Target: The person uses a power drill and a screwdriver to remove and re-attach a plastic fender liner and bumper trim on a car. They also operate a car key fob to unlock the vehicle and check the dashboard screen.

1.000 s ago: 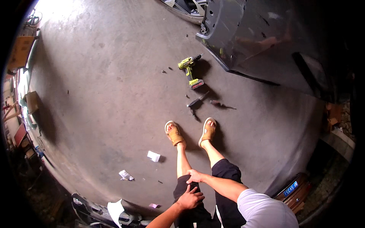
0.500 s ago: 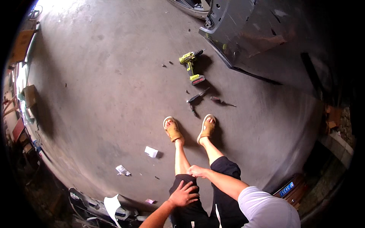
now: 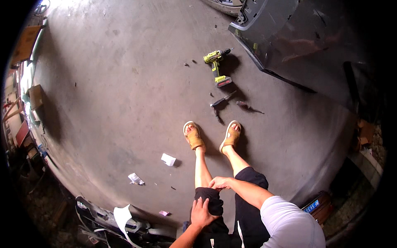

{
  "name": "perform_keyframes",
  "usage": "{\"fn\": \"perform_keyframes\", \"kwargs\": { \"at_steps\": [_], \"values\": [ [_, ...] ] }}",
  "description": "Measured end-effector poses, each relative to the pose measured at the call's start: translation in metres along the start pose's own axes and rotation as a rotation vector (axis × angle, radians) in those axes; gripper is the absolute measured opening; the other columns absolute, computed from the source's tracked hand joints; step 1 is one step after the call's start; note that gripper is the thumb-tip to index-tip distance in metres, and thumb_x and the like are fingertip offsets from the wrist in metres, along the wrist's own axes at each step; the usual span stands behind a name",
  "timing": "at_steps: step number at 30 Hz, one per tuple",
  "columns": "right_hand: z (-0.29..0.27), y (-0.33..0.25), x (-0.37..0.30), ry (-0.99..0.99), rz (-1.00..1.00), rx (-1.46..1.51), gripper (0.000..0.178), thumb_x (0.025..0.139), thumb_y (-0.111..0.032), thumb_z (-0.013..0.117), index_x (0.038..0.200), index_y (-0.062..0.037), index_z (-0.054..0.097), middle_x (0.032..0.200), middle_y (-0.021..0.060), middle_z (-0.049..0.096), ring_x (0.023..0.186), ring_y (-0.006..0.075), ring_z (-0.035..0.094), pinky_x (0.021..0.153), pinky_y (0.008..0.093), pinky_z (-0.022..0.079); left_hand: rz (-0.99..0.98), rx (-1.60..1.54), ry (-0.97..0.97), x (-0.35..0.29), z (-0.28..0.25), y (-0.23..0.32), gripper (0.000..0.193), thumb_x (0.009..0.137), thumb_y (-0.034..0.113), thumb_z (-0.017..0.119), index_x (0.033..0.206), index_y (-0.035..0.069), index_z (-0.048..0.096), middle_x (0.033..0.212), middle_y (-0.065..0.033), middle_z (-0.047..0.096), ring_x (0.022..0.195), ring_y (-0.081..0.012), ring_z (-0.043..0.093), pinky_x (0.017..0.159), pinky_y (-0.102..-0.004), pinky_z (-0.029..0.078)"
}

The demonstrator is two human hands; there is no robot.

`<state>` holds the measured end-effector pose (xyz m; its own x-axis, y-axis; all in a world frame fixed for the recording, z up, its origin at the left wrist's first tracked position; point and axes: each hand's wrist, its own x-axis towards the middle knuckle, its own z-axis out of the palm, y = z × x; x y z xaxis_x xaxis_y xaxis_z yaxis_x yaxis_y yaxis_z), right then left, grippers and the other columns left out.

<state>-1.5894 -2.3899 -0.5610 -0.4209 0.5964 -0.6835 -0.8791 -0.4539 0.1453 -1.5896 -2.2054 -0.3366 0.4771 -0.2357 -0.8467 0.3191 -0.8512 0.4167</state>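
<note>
My left hand [image 3: 203,213] lies on the left thigh of my black trousers [image 3: 251,215], fingers spread and pointing toward the knee. Across my lap reaches my right arm, and its hand [image 3: 222,183] is closed on the trouser hem [image 3: 212,191] at my left knee. Both feet, in tan sandals [image 3: 194,137], rest on the grey concrete floor. Beyond them lie a yellow-green cordless drill [image 3: 216,69], a dark hand tool with a metal end [image 3: 223,99] and a screwdriver-like tool [image 3: 248,107].
A dark car body panel [image 3: 285,49] stands at the far right. A white paper piece [image 3: 168,159] and a crumpled wrapper [image 3: 135,179] lie left of my legs. Broken car parts [image 3: 128,223] are at the lower left, cardboard [image 3: 36,97] along the left side.
The view has shifted, so the floor things appear farther right. My left hand has turned on the thigh, its fingers now pointing more toward the knee. My right hand stays at the hem.
</note>
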Motion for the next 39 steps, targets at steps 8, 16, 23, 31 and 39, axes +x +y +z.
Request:
{"fn": "perform_keyframes", "kwargs": {
  "at_steps": [8, 16, 23, 31, 39],
  "values": [
    [0.014, 0.012, -0.02, -0.001, -0.026, 0.185, 0.014, 0.081, -0.014, 0.079, 0.093, -0.0083, 0.077, 0.074, -0.0012, 0.067, 0.056, 0.0099, 0.054, 0.054, 0.0265, 0.04, 0.192, 0.038, -0.012, 0.002, 0.0, -0.01, 0.084, 0.062, 0.059, 0.082, 0.128, 0.01, 0.064, 0.135, -0.0365, 0.052, 0.125, -0.0489, 0.053, 0.114, -0.0495, 0.036],
    [0.032, -0.041, -0.009, 0.142, 0.03, -0.26, 0.027, 0.078, -0.028, 0.082, 0.085, -0.0031, 0.074, 0.074, 0.0016, 0.064, 0.064, 0.0164, 0.053, 0.059, 0.0378, 0.04, 0.279, 0.114, -0.121, 0.017, 0.006, -0.009, 0.083, 0.066, 0.066, 0.076, 0.129, 0.013, 0.063, 0.135, -0.0335, 0.054, 0.132, -0.0429, 0.05, 0.118, -0.053, 0.029],
    [0.039, -0.014, -0.021, 0.242, -0.253, -0.265, 0.034, 0.071, -0.013, 0.088, 0.1, 0.0022, 0.075, 0.088, 0.0057, 0.074, 0.078, 0.0137, 0.064, 0.074, 0.031, 0.053, 0.068, 0.137, -0.18, 0.01, 0.003, -0.005, 0.087, 0.071, 0.071, 0.07, 0.139, 0.018, 0.056, 0.147, -0.0261, 0.047, 0.144, -0.0365, 0.038, 0.119, -0.0633, 0.02],
    [0.047, -0.016, -0.034, 0.296, -0.017, -0.11, 0.034, 0.093, -0.035, 0.071, 0.096, -0.0015, 0.075, 0.074, 0.0013, 0.063, 0.071, 0.0124, 0.054, 0.061, 0.0328, 0.044, -0.134, 0.19, -0.21, 0.01, 0.002, 0.022, 0.082, 0.072, 0.054, 0.075, 0.14, 0.013, 0.052, 0.154, -0.026, 0.037, 0.149, -0.04, 0.028, 0.113, -0.0743, 0.018],
    [0.028, -0.008, -0.011, 0.279, 0.27, 0.039, 0.042, 0.091, -0.048, 0.071, 0.096, -0.0058, 0.071, 0.071, 0.0006, 0.055, 0.054, 0.0131, 0.044, 0.045, 0.0343, 0.031, -0.241, -0.087, -0.117, 0.005, 0.0, 0.016, 0.086, 0.068, 0.035, 0.079, 0.145, 0.014, 0.044, 0.156, -0.0196, 0.036, 0.148, -0.0376, 0.03, 0.113, -0.0724, 0.023]
  ]
}}
